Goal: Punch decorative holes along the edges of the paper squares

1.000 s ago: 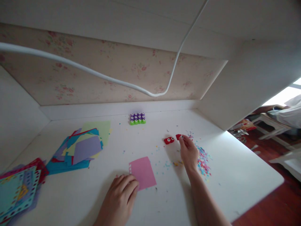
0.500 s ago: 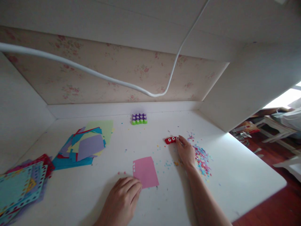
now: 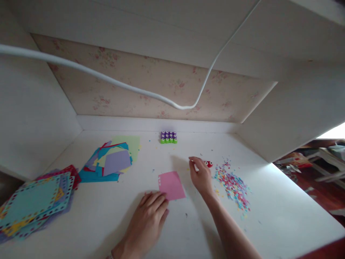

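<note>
A pink square of paper [image 3: 172, 186] lies on the table, with a few small cut-outs at its upper left edge. My left hand [image 3: 148, 219] lies flat over its lower left corner, fingers stretched out. Just right of the paper, my right hand [image 3: 201, 176] hovers with thumb and forefinger loosely curved and a gap between them; nothing shows in it. Behind that hand, red craft punches [image 3: 208, 164] with white and black round tops are partly hidden.
Purple and green punches [image 3: 169, 137] stand in rows near the back wall. Coloured paper sheets [image 3: 115, 162] and a pile of hole-edged cards [image 3: 35, 201] lie left. Confetti [image 3: 233, 185] is heaped right. A white cable [image 3: 121, 84] hangs across the front.
My right hand has come off the red punches and moved left towards the paper. My left hand has flattened out at the paper's corner. The view has shifted a little.
</note>
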The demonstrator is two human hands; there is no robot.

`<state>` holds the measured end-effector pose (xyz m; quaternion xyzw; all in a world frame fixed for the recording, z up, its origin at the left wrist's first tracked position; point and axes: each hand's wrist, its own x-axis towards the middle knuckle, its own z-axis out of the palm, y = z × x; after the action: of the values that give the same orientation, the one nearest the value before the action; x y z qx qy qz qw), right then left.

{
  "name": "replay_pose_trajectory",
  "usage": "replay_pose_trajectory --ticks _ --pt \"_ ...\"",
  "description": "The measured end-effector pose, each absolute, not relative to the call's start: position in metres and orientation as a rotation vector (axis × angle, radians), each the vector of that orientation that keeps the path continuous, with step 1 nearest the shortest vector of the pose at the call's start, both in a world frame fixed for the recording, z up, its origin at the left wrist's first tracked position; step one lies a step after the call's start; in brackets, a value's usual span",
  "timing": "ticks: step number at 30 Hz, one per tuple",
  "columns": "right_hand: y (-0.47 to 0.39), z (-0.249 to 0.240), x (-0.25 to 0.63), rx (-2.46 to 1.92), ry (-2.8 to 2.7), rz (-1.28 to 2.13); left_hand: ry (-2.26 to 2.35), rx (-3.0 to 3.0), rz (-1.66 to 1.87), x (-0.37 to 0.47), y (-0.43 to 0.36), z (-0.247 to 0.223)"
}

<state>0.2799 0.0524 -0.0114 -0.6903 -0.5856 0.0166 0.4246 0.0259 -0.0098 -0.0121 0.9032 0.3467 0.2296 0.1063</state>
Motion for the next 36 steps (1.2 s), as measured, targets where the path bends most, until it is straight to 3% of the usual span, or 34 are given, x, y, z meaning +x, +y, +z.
replay_pose_trajectory --ticks 8,14,23,32,36 --pt "0.181 -0.005 0.257 -1.905 -1.567 0.24 1.029 2.628 0.642 0.022 -0.007 -0.019" --pt "0.198 -0.011 0.258 -1.949 -1.576 0.302 1.003 2.612 0.641 0.021 -0.005 -0.021" --pt "0.146 -0.004 0.248 -1.704 -1.458 0.481 0.978 2.578 0.637 0.022 -0.005 -0.01" --pt "0.01 -0.018 0.21 -1.245 -1.685 0.911 1.122 2.485 0.883 0.016 0.002 -0.004" --pt "-0.008 -0.016 0.209 -1.213 -1.879 0.88 1.183 2.432 0.911 0.012 0.007 -0.013"
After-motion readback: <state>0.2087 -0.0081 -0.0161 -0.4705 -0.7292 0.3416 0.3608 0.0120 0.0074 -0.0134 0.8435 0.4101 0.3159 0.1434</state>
